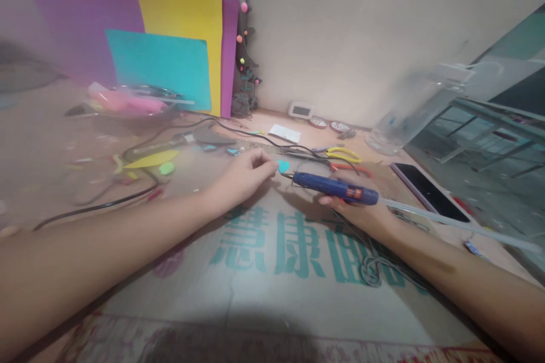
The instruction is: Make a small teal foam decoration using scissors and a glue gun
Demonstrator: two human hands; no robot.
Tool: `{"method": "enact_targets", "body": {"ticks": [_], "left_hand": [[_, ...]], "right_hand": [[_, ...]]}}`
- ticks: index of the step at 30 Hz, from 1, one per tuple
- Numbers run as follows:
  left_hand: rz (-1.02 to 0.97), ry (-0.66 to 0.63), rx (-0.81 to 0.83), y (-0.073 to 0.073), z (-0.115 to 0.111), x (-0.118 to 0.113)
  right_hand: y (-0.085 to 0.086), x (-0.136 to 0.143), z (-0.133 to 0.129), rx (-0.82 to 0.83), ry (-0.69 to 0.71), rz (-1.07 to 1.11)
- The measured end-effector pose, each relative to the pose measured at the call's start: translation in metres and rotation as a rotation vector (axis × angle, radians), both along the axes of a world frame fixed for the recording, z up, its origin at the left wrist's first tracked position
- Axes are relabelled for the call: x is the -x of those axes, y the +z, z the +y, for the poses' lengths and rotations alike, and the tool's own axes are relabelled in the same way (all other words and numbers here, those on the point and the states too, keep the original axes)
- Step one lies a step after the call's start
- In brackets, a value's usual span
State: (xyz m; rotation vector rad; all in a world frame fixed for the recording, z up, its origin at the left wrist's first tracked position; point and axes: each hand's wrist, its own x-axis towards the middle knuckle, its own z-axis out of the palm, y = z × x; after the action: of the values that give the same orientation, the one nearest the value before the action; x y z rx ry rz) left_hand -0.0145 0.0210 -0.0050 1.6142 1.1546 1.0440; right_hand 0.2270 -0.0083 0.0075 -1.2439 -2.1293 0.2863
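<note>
Cardboard sheet [264,283] with teal printed characters covers work surface nearest camera. Right hand [361,212] wrapped closed around blue glue gun [336,187], clear glue stick [451,222] trailing from its rear, nozzle aimed left. Left hand [242,178] pinches small teal foam piece [283,166] between fingertips, piece touching or just beside nozzle tip. Phone [430,191] lies right of gun. Beyond: yellow-handled scissors [343,154], black cables [204,125], scattered foam scraps. Farthest: purple, yellow and teal paper sheets [170,51] leaning against wall
</note>
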Motion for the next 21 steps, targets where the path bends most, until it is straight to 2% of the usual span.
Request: {"method": "enact_targets", "body": {"ticks": [21], "left_hand": [[-0.008, -0.009, -0.013, -0.0021, 0.0006, 0.0]], "right_hand": [[0.0011, -0.0006, 0.0001, 0.03, -0.028, -0.017]]}}
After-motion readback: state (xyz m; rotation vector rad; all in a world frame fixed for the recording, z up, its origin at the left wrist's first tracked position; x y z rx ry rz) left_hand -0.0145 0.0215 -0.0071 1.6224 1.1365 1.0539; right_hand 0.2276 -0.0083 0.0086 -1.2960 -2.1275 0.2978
